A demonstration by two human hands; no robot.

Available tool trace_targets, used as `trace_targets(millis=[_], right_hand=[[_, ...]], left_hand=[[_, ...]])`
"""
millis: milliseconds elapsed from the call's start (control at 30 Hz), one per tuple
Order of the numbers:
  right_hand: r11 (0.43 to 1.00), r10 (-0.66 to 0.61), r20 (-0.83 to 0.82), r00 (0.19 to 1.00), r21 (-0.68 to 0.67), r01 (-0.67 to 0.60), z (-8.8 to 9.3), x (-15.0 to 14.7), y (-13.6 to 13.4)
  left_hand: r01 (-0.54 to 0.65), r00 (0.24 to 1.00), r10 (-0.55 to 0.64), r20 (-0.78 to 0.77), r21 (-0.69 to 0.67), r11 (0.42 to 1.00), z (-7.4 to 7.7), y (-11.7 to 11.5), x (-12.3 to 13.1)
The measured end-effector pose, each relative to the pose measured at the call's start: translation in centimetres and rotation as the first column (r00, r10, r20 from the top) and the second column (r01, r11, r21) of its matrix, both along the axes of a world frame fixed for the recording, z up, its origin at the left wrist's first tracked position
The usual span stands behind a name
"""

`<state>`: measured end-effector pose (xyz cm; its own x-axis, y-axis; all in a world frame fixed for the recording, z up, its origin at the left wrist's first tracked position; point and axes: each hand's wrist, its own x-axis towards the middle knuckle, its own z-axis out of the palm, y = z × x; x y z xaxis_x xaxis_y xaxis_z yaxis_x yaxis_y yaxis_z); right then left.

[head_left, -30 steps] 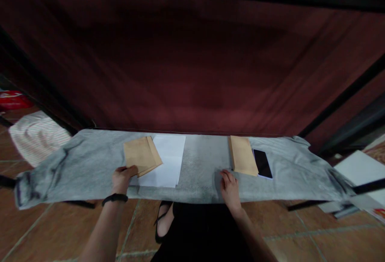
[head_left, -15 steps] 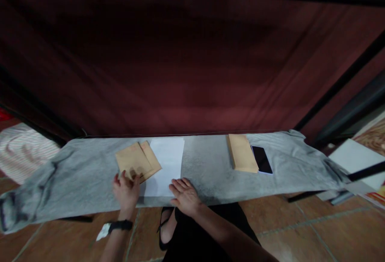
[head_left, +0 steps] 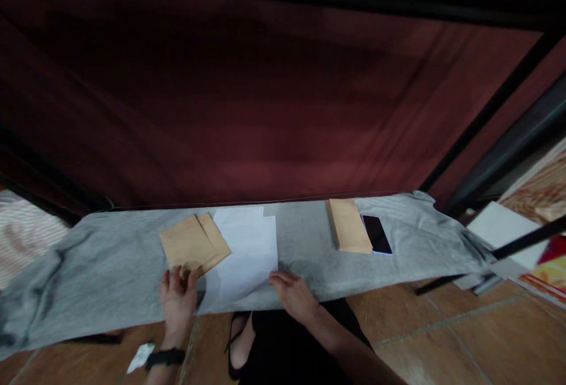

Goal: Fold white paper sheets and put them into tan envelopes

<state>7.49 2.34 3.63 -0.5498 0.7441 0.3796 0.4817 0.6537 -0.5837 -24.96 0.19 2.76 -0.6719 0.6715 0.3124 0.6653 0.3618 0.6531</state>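
White sheets of paper point(head_left: 247, 261) lie on a grey cloth, one sheet shifted right and toward me over another. My right hand point(head_left: 295, 298) is closed on the lower right edge of the top sheet, thumb and fingers together. Two brown paper envelopes point(head_left: 188, 243) overlap on the left side of the sheets. My left hand point(head_left: 178, 298), with a black band on the wrist, touches the lower edge of the envelopes, its fingers bent and apart.
A stack of brown envelopes point(head_left: 351, 229) lies on the right of the cloth point(head_left: 119, 261), with a black-screened phone point(head_left: 377, 234) beside it. A dark red panel point(head_left: 265, 108) rises behind. A crumpled white tissue point(head_left: 140, 357) lies on the tiled floor.
My right hand has gone from lying flat on the paper to gripping its edge. The top sheet has slid right and toward me. My left hand stays at the envelopes.
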Motion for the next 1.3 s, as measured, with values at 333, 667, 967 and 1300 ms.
trace_targets(millis=[333, 667, 967, 1300], right_hand=[[0.916, -0.389, -0.172, 0.905, -0.179, 0.360, -2.4, 15.4, -2.8], [0.897, -0.431, -0.227, 0.873, -0.212, 0.388, -3.1, 15.8, -4.8], [0.938, -0.316, -0.240, 0.918, -0.225, 0.264, -2.1, 15.3, -5.3], [0.752, -0.637, -0.486, 0.598, -0.561, 0.345, -4.0, 15.8, -4.4]], left_hand=[[0.676, 0.736, -0.673, 0.070, -0.031, 0.736, 0.6, 0.7, 12.0], [0.416, 0.544, -0.368, 0.754, 0.138, 0.899, 2.0, 0.3, 19.5], [0.459, 0.041, -0.066, 0.997, 0.040, 0.887, 3.5, 4.2, 18.3], [0.507, 0.090, -0.160, 0.983, 0.093, 0.857, 4.7, 4.9, 19.1]])
